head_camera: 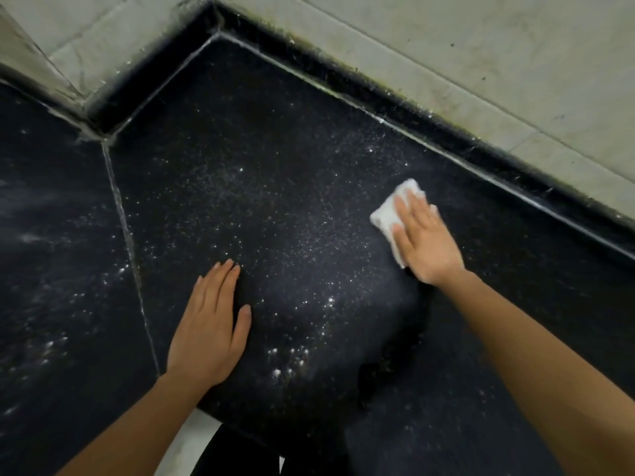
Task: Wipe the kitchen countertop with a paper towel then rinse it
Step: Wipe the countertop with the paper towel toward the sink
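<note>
Head — paper towel (386, 214) under right hand (426, 242)

Pale grey-green wall tiles (446, 46) meet in a corner; I note a black stone upstand strip (343, 80) along their foot, scattered white powder specks (292, 359), and a white floor sliver (192, 438) below.

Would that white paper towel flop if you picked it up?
Probably floppy: the paper towel is a soft, rumpled pad under the flat right hand. Likely very light, being thin paper. It should slide easily on the smooth countertop.
</note>
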### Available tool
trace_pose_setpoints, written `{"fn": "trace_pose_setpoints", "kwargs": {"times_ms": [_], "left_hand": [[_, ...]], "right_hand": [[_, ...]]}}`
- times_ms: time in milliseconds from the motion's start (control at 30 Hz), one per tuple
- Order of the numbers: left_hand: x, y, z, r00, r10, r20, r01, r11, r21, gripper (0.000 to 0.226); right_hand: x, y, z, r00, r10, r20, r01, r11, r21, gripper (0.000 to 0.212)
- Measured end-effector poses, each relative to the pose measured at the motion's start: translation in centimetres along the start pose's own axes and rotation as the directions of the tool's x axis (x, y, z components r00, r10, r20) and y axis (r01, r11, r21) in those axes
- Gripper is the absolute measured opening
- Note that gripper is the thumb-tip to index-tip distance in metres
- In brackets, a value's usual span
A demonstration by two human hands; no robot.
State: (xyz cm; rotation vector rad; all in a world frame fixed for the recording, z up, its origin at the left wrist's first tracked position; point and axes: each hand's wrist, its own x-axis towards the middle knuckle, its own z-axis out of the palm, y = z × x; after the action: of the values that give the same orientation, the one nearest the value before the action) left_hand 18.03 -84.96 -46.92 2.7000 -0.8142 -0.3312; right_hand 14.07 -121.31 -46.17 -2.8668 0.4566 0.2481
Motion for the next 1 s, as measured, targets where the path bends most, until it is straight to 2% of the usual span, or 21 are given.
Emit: {"fn": "trace_pose_setpoints", "kwargs": {"times_ms": [33,67,133,200,233,267,300,367,467,533,567,600,633,700,733,800,867,933,967,1000], "left_hand": [[0.0,0.0,0.0,1.0,0.001,0.0,-0.001,1.0,-0.001,0.061],[0.0,0.0,0.0,1.0,0.002,0.0,-0.002,1.0,-0.003,0.061],[0.0,0.1,-0.1,1.0,0.004,-0.009,-0.004,1.0,-0.006,0.061],[0.1,0.0,-0.1,1.0,0.006,-0.019,-0.006,1.0,-0.007,0.06],[0.1,0.0,-0.1,1.0,0.005,-0.024,-0.005,1.0,-0.008,0.06],[0.1,0.0,-0.1,1.0,0.003,-0.028,-0.004,1.0,-0.008,0.06],[0.1,0.0,-0.1,1.0,0.004,-0.028,-0.004,1.0,-0.008,0.06],[0.0,0.0,-0.1,1.0,0.007,-0.021,-0.007,1.0,-0.004,0.061],[-0.1,0.1,-0.1,1.0,-0.001,-0.023,0.001,1.0,-0.002,0.063],[-0.1,0.1,-0.1,1.0,-0.006,-0.028,0.006,1.0,-0.001,0.065],[-0.1,0.1,-0.1,0.999,-0.007,-0.034,0.007,1.0,-0.001,0.066],[-0.1,0.1,-0.1,0.999,-0.009,-0.04,0.009,1.0,-0.002,0.066],[-0.1,0.1,-0.1,0.999,-0.011,-0.041,0.011,1.0,-0.004,0.067],[-0.1,0.2,-0.1,0.999,-0.013,-0.046,0.012,1.0,-0.01,0.067],[-0.1,0.3,-0.1,0.999,-0.011,-0.052,0.01,1.0,-0.015,0.067],[-0.1,0.2,0.0,0.999,-0.004,-0.052,0.003,1.0,-0.022,0.066],[-0.1,0.2,0.0,0.999,-0.005,-0.05,0.004,1.0,-0.023,0.066],[-0.2,0.2,0.1,0.999,-0.001,-0.053,0.0,1.0,-0.019,0.066],[-0.2,0.2,0.0,0.999,0.0,-0.053,-0.001,1.0,-0.019,0.066],[-0.2,0.1,0.0,0.999,0.002,-0.052,-0.003,1.0,-0.022,0.066]], "right_hand": [[-0.5,1.6,-0.2,0.99,0.126,-0.062,-0.126,0.992,0.012,0.063],[-1.1,3.3,-0.4,0.944,0.303,-0.127,-0.301,0.953,0.035,0.063],[-1.9,5.8,-1.0,0.768,0.622,-0.149,-0.613,0.783,0.111,0.059],[-1.7,5.8,-1.3,0.623,0.778,-0.086,-0.756,0.627,0.187,0.057],[-1.3,4.7,-1.3,0.59,0.804,-0.073,-0.782,0.592,0.195,0.057],[-0.9,3.2,-1.2,0.585,0.809,-0.061,-0.79,0.585,0.185,0.056],[-0.7,1.3,-0.9,0.609,0.791,-0.058,-0.777,0.61,0.154,0.056],[-1.4,-3.1,0.3,0.744,0.665,-0.072,-0.66,0.747,0.076,0.056],[-4.7,-8.1,1.9,0.949,0.304,-0.081,-0.301,0.952,0.047,0.056],[-5.8,-7.3,2.0,0.996,0.093,-0.017,-0.091,0.993,0.076,0.054],[-5.5,-5.5,1.9,0.998,0.066,0.002,-0.066,0.995,0.071,0.053],[-5.0,-3.5,1.8,0.993,0.121,-0.004,-0.121,0.991,0.057,0.054],[-4.4,-1.3,1.5,0.968,0.248,-0.033,-0.247,0.968,0.042,0.056],[-4.1,3.2,0.5,0.832,0.549,-0.078,-0.544,0.835,0.077,0.057],[-4.4,5.1,-0.1,0.767,0.638,-0.059,-0.632,0.769,0.101,0.055],[-5.7,6.8,-1.0,0.687,0.727,-0.016,-0.715,0.68,0.162,0.053],[-6.9,5.7,-0.9,0.645,0.763,-0.03,-0.746,0.638,0.19,0.053],[-7.6,2.0,0.4,0.635,0.771,-0.05,-0.753,0.632,0.185,0.053],[-8.1,-0.6,1.4,0.672,0.737,-0.068,-0.723,0.673,0.157,0.053],[-8.8,-3.5,2.4,0.748,0.657,-0.09,-0.646,0.753,0.126,0.054]]}}
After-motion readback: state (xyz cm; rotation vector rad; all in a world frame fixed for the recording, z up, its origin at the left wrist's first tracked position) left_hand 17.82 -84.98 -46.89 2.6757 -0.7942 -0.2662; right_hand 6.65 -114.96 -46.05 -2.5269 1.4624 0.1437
